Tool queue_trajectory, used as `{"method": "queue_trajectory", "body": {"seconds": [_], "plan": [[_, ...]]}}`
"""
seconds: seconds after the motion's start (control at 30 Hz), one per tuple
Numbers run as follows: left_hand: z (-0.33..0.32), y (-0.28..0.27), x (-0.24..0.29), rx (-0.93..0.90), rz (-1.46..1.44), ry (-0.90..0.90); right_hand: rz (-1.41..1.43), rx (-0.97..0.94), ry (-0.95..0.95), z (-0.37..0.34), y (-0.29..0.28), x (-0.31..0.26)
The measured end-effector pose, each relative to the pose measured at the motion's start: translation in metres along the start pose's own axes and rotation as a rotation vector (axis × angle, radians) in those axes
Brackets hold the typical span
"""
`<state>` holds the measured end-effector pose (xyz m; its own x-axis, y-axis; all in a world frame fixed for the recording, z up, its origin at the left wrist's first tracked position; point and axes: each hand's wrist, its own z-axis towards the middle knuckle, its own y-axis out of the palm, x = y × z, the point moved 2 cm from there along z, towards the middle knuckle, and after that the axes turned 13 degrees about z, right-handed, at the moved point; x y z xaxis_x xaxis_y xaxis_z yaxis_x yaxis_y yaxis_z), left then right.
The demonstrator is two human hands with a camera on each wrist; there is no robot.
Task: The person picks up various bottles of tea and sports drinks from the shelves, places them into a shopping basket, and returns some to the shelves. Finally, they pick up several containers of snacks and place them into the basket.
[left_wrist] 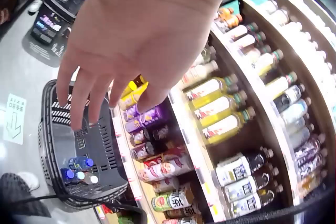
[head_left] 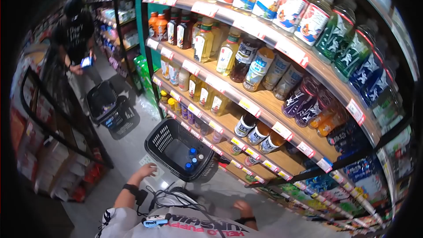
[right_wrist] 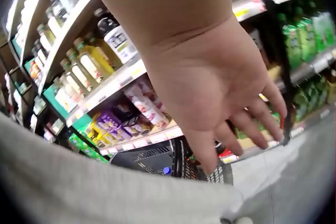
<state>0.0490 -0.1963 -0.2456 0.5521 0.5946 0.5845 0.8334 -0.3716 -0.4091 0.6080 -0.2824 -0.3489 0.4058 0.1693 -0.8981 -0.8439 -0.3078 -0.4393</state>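
Observation:
A black shopping basket [head_left: 157, 137] stands on the floor beside the shelves, with several small bottles [head_left: 188, 166] at its bottom, most of them blue-capped. My left hand [head_left: 144, 171] hovers near the basket's near left side. In the left wrist view the left hand [left_wrist: 134, 40] holds nothing, its fingers spread and loosely extended. Low at my other side is my right hand [head_left: 243, 208], close to my shirt. The right wrist view shows the right hand [right_wrist: 218, 85] palm toward the camera, fingers relaxed and nothing in them; the basket [right_wrist: 152, 155] lies partly behind it.
Tall shelves of bottled drinks [head_left: 227, 57] curve along the right. At the far left a person [head_left: 75, 31] holds a phone [head_left: 87, 62], with another black basket [head_left: 100, 101] in front. A low rack [head_left: 57, 163] lines the aisle's left. Cables [head_left: 176, 196] hang across my front.

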Motion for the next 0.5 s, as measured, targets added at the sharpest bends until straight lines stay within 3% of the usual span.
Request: {"method": "queue_trajectory", "body": {"seconds": [0.03,0.1,0.17,0.2,0.27,0.3,0.33,0.4,0.43,0.5], "plan": [[-0.005,0.002,-0.015,0.056,-0.026,-0.047,0.078,0.081,0.310,-0.025,0.006,-0.020],[0.000,0.010,-0.037,0.138,-0.102,-0.078,0.246,0.028,0.314,-0.036,0.017,0.013],[0.026,0.021,-0.053,0.256,-0.137,-0.080,0.377,-0.035,0.510,-0.042,0.018,0.021],[0.047,0.027,-0.057,0.327,-0.187,0.001,0.419,-0.077,0.700,-0.021,0.014,0.002],[0.028,0.043,0.014,0.258,-0.536,0.005,0.093,-0.180,0.633,0.013,0.010,-0.025],[0.030,0.054,0.038,0.205,-0.608,0.113,-0.066,-0.231,0.583,0.035,0.011,-0.035],[0.031,0.065,0.064,0.139,-0.521,0.193,-0.227,-0.282,0.524,0.057,0.012,-0.045],[0.036,0.086,0.111,-0.048,-0.369,0.374,-0.269,-0.224,0.403,0.089,0.021,-0.061],[0.038,0.100,0.127,-0.173,-0.312,0.470,-0.146,-0.202,0.319,0.102,0.027,-0.068],[0.051,0.125,0.138,-0.029,0.231,0.678,-0.074,-0.116,0.149,0.124,0.041,-0.094]]}}
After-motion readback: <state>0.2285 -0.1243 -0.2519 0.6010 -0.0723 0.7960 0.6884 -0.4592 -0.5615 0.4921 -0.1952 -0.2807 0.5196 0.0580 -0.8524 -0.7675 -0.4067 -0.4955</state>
